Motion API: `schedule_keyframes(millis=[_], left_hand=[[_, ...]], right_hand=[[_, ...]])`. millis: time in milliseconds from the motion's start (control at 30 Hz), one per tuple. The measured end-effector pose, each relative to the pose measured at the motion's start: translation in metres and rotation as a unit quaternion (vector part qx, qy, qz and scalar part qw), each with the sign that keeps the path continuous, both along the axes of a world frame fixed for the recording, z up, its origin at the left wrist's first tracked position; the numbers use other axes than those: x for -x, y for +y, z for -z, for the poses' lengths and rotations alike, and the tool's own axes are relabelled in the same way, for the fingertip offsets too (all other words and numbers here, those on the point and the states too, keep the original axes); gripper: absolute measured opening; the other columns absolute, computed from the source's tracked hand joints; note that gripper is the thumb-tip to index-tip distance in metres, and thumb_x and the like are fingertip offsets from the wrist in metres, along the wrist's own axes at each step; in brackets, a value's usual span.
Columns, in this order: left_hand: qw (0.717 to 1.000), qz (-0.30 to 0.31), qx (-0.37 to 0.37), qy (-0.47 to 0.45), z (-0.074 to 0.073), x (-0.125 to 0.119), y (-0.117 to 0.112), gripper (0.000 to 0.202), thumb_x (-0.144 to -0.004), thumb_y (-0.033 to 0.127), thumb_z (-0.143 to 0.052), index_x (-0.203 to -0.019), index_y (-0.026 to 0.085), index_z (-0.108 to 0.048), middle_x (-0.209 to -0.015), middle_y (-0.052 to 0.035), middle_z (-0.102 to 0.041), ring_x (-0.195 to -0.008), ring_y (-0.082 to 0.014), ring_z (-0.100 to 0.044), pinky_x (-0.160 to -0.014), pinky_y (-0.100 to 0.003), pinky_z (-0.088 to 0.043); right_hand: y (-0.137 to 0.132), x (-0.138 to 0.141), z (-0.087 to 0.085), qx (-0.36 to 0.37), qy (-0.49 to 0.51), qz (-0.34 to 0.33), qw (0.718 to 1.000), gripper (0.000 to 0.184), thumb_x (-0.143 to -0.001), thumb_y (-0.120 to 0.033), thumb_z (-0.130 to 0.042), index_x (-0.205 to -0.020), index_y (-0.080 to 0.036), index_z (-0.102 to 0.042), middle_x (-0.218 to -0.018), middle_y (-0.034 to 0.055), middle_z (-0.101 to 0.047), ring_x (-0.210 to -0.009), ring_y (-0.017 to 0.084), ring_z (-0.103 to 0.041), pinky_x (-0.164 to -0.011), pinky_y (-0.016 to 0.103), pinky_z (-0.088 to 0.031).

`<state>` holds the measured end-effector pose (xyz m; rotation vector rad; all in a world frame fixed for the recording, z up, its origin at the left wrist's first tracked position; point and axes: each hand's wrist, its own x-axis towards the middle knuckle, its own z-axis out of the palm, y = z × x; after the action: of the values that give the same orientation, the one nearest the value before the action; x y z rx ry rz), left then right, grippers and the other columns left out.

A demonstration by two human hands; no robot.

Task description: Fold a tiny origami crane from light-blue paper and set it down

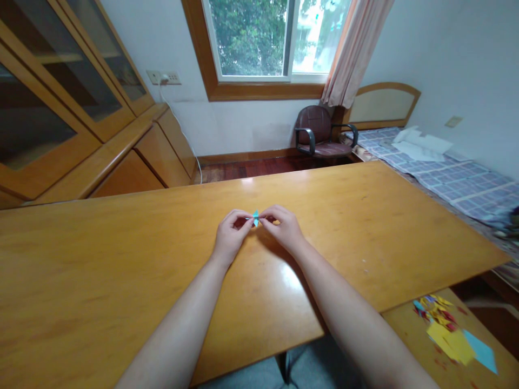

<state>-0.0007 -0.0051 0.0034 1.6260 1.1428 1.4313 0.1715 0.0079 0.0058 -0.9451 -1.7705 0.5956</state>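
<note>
Between my two hands, just above the wooden desk (pixel 133 275), is a small light-blue folded paper piece (pixel 255 218) with pointed tips above and below. My left hand (pixel 232 232) pinches its left side between thumb and fingers. From the other side, my right hand (pixel 283 224) pinches the right edge in the same way. The fingertips cover part of the paper, so its full shape is hidden.
On a lower surface at the right lie a pile of small colourful folded papers (pixel 436 310), yellow paper sheets (pixel 450 343) and a blue sheet (pixel 481 351). Beyond the desk are a brown armchair (pixel 318 132), a bed (pixel 441 173) and a glass-door cabinet (pixel 93 127).
</note>
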Motion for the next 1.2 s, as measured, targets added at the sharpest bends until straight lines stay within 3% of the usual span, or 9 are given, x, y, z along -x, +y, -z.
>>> schedule_keyframes(millis=[400,1200], left_hand=[[0.999,-0.016,-0.033,0.039,0.0007,-0.0002,0.0022,0.011,-0.083,0.029,-0.064,-0.086,0.020,-0.069,-0.087,-0.0037,-0.065,-0.083,-0.0165,-0.062,-0.076,-0.028,-0.048],[0.997,-0.029,-0.027,0.067,-0.0014,0.0011,0.0032,0.012,-0.083,0.029,-0.063,-0.086,0.021,-0.071,-0.088,-0.0042,-0.067,-0.086,-0.0175,-0.063,-0.078,-0.028,-0.049]], right_hand=[[-0.0007,0.0006,-0.0039,-0.006,0.002,-0.011,1.000,0.012,-0.084,-0.016,-0.062,-0.087,-0.021,-0.072,-0.085,0.0038,-0.069,-0.079,0.016,-0.064,-0.072,0.027,-0.052],[0.0013,0.0026,0.0019,0.011,0.008,-0.001,1.000,0.012,-0.084,-0.017,-0.062,-0.088,-0.021,-0.072,-0.084,0.0040,-0.068,-0.078,0.016,-0.063,-0.073,0.027,-0.053]])
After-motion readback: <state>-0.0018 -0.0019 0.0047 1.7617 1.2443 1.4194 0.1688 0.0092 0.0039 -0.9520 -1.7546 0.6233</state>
